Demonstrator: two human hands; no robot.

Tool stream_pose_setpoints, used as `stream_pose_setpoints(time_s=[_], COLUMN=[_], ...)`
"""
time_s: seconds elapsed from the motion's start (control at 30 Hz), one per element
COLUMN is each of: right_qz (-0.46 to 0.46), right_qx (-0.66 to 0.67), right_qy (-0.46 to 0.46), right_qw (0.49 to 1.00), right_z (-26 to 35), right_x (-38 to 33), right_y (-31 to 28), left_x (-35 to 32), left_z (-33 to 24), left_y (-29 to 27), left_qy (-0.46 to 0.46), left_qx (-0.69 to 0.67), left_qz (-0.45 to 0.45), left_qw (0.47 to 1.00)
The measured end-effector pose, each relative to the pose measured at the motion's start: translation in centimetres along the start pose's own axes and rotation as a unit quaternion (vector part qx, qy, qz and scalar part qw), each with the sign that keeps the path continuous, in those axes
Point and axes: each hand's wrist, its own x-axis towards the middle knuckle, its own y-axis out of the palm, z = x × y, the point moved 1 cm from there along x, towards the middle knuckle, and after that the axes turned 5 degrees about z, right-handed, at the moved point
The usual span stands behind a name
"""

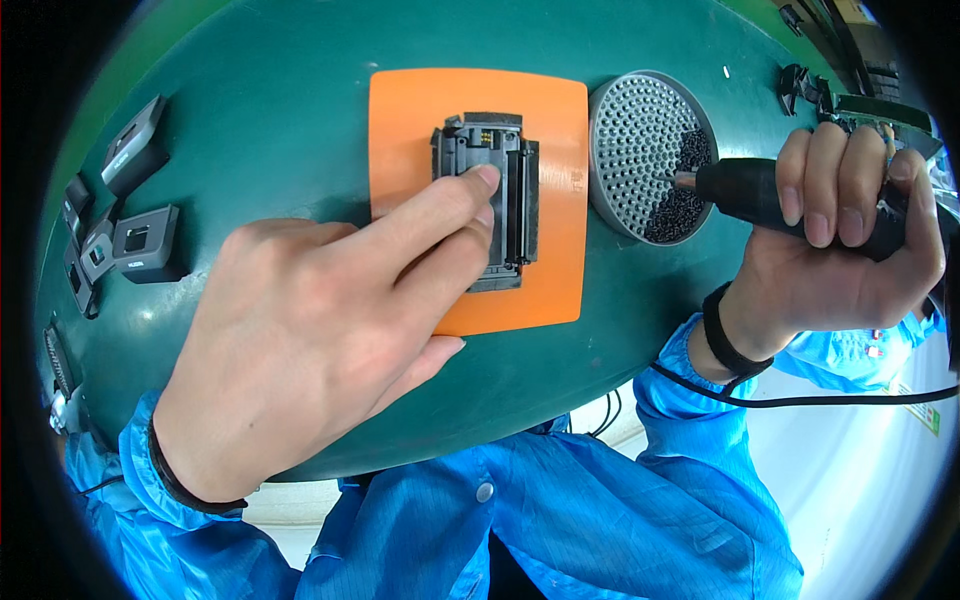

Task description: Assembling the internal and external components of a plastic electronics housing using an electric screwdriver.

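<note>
A black plastic housing [515, 200], with a long roller-like bar along its right side, lies on an orange mat [405, 110]. My left hand [320, 320] reaches over it, index and middle fingertips pressed together against the housing, holding it down; the thumb is off it. Part of the housing is hidden under these fingers. My right hand [840, 220] is wrapped round a black electric screwdriver [745, 190]. Its metal tip points left, over the right side of a round grey dimpled tray [625, 150]. Small black screws [675, 210] are heaped at that side of the tray.
Several grey and black plastic casings [145, 240] lie at the left of the green table [280, 90]. A black cable [820, 403] runs past my right wrist. At the far right are a green board-like thing [885, 110] and black parts [797, 88]. Another blue sleeve [840, 355] shows at right.
</note>
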Motion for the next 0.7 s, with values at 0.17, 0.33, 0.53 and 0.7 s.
stream_pose_setpoints(time_s=[0.17, 0.33, 0.53, 0.7], right_qz=[0.058, 0.116, 0.074, -0.058], right_qx=[-0.033, -0.073, -0.021, -0.043], right_qy=[-0.018, -0.065, -0.017, 0.018], right_qw=[0.998, 0.988, 0.997, 0.997], right_z=[-0.3, -1.1, 0.5, 0.4], right_x=[0.7, 0.7, 0.7, 1.4], right_y=[-1.9, -2.3, -0.3, 2.4], left_x=[1.5, 1.3, 0.7, 0.9], left_z=[-0.6, -0.3, -0.6, 0.2], left_y=[0.8, 0.6, 0.1, -0.8], left_qy=[0.006, 0.011, 0.015, 0.046], left_qx=[0.021, 0.016, -0.003, -0.010], left_qz=[-0.022, -0.021, -0.028, -0.025], left_qw=[1.000, 1.000, 0.999, 0.999])
